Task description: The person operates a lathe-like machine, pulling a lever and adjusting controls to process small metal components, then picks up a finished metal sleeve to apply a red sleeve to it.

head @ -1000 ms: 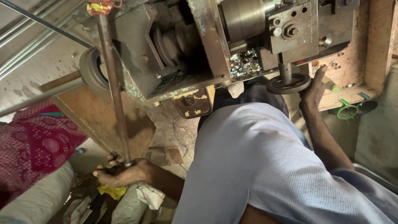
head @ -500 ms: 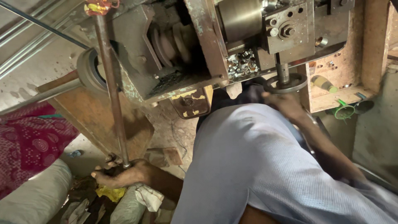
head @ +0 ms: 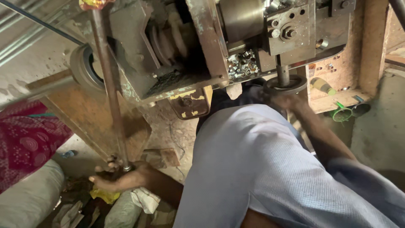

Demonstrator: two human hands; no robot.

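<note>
My left hand is low at the left, with its fingers closed around the bottom end of a long rusty metal rod that runs up along the machine. My right hand reaches forward under the machine and grips the small round black handwheel on a vertical shaft. The machine is a grimy metal body with a stepped pulley and a block with bolts. My light blue shirt fills the lower middle.
A rusty slanted metal panel stands behind the rod. Red patterned cloth and a grey sack lie at the left, with rags below my left hand. A wooden shelf at the right holds a green-tipped tool and green rings.
My right hand has come in from the right and down onto the handwheel. My left hand has stayed on the rod's lower end.
</note>
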